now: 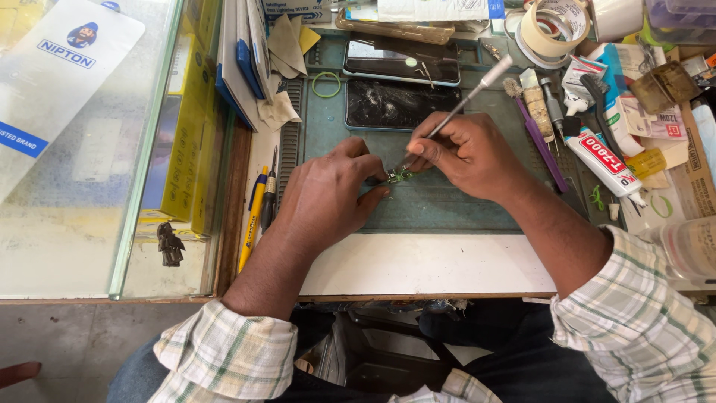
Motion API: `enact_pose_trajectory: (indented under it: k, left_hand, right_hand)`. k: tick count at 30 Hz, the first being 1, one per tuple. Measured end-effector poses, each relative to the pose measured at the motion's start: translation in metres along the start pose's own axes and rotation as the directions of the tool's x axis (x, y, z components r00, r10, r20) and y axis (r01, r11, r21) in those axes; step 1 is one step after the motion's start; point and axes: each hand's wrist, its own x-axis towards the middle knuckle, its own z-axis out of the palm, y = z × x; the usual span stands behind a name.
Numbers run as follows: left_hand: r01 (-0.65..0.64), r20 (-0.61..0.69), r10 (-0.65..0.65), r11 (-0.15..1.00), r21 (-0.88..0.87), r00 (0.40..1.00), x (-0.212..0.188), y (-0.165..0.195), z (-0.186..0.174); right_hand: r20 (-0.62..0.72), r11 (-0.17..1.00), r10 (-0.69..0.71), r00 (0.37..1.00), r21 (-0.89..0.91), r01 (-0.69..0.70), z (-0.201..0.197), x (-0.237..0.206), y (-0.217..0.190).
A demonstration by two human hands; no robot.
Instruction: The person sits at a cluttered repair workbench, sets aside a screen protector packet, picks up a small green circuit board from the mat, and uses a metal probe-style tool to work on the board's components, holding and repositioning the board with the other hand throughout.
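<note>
My left hand (328, 195) rests on a green work mat (447, 205), its fingertips pinching a small green circuit board (399, 176). My right hand (466, 153) grips a thin silver tool (466, 101) like a pen, its tip down on that board. Just beyond the hands lie two phones, one with a cracked dark screen (395, 104) and one with a glossy screen (399, 63).
A glass display counter (74, 149) fills the left. Pens and a screwdriver (261, 201) lie left of the mat. To the right are a glue tube (604, 160), brushes, a purple tool (541, 142) and tape rolls (552, 30). A white board (425, 265) edges the front.
</note>
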Motion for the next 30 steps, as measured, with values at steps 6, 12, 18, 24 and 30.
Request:
enact_pose_trajectory:
  k: [6,12,18,24,30]
  left_hand:
    - [-0.003,-0.004,0.003,1.0,-0.008,1.0,0.0,-0.003,0.001]
    - [-0.032,-0.048,0.031,0.999,-0.032,0.998,-0.001,-0.006,0.0]
    - [-0.05,-0.077,0.043,0.995,-0.088,0.996,-0.004,-0.008,-0.002]
    - [-0.057,-0.085,0.051,0.996,-0.071,0.995,-0.003,-0.011,-0.001]
    - [-0.049,-0.073,0.043,0.996,-0.075,0.996,-0.003,-0.01,-0.003]
  right_hand:
    - [-0.014,0.999,-0.019,1.0,-0.043,0.018,0.0,0.001,0.002]
    - [-0.002,0.993,-0.002,1.0,-0.121,0.002,0.0,0.001,0.001]
    - [-0.045,1.0,0.018,0.999,0.014,-0.017,0.003,0.004,0.001]
    - [-0.027,0.998,0.038,0.999,-0.042,-0.039,0.002,0.003,0.006]
    - [-0.034,1.0,0.018,0.999,0.02,-0.018,0.004,0.005,0.01]
